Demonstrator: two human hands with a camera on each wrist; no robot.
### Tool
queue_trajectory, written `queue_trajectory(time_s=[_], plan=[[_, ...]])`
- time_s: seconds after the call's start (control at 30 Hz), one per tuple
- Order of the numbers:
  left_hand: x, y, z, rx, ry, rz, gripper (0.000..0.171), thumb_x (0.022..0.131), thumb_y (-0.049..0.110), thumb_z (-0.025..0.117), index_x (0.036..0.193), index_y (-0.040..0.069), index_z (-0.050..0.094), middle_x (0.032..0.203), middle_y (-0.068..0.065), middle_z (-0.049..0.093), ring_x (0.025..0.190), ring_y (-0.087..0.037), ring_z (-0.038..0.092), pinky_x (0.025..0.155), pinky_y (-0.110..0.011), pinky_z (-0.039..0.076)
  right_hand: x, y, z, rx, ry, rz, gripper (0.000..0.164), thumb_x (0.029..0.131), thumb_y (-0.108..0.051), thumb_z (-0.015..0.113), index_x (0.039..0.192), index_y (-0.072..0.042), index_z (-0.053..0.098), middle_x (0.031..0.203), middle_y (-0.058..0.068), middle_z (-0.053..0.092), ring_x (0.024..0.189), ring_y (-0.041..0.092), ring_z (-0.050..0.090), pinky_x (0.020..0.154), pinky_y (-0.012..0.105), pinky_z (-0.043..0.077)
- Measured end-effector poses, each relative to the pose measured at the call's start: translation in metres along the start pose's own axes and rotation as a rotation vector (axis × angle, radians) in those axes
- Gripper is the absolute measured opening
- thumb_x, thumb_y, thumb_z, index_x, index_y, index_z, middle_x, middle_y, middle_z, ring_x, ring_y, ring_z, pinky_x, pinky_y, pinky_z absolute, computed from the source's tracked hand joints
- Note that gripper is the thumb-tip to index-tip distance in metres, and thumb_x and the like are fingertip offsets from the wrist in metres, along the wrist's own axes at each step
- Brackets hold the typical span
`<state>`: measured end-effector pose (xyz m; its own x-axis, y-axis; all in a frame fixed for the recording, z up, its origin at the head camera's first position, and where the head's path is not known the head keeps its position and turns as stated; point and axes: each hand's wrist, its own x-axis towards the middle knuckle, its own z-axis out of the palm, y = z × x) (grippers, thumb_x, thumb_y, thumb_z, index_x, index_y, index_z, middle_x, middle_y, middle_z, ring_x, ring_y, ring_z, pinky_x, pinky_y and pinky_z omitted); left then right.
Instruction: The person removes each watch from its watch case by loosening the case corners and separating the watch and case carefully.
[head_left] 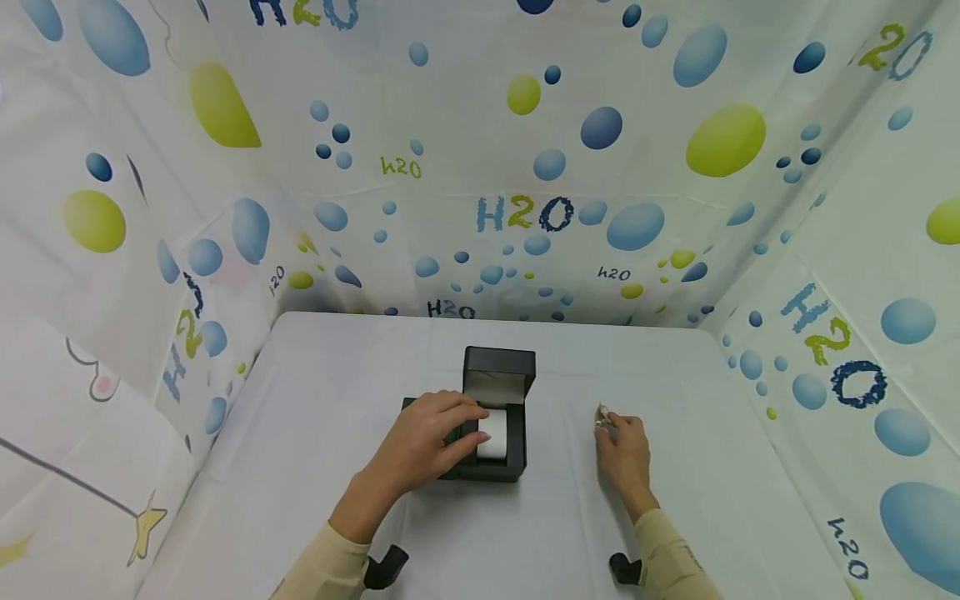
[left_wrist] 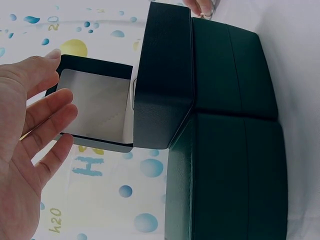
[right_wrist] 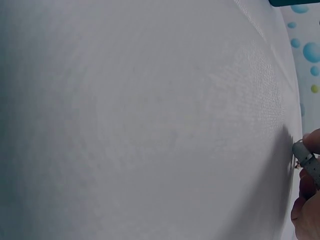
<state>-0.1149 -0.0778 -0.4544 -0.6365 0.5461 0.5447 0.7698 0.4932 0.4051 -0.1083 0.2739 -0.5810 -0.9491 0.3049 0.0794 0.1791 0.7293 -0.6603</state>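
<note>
A dark box (head_left: 516,442) stands on the white table with its lid (head_left: 498,360) raised and a white cushion (head_left: 492,435) inside. My left hand (head_left: 431,437) reaches over its left side, fingertips right at the cushion. In the left wrist view the fingers of that hand are spread and relaxed, with nothing held between them. Alongside is a second, dark green box (left_wrist: 227,180), mostly hidden by the left hand in the head view. To the right of the boxes, my right hand (head_left: 626,454) pinches a small silvery metal band (right_wrist: 307,160), which looks like a watch bracelet.
A white cloth covers the table (head_left: 555,517). Behind it and at both sides hangs a white curtain (head_left: 465,167) printed with blue and green bubbles and lettering. Black straps (head_left: 386,568) show at both wrists.
</note>
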Motion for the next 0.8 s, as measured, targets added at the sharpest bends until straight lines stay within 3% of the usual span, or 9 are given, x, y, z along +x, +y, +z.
queue_trajectory(time_s=[0.8], plan=[[0.0008, -0.0002, 0.0023, -0.002, 0.016, 0.008, 0.029, 0.085, 0.036, 0.074, 0.110, 0.024, 0.070, 0.109, 0.015, 0.063, 0.098, -0.002, 0.059, 0.084, -0.028, 0.051, -0.0031, 0.0033, -0.0030, 0.000, 0.033, -0.004, 0.041, 0.092, -0.018, 0.065, 0.126, 0.004, 0.059, 0.116, 0.020, 0.052, 0.108, 0.039, 0.054, 0.090, 0.051, 0.044]])
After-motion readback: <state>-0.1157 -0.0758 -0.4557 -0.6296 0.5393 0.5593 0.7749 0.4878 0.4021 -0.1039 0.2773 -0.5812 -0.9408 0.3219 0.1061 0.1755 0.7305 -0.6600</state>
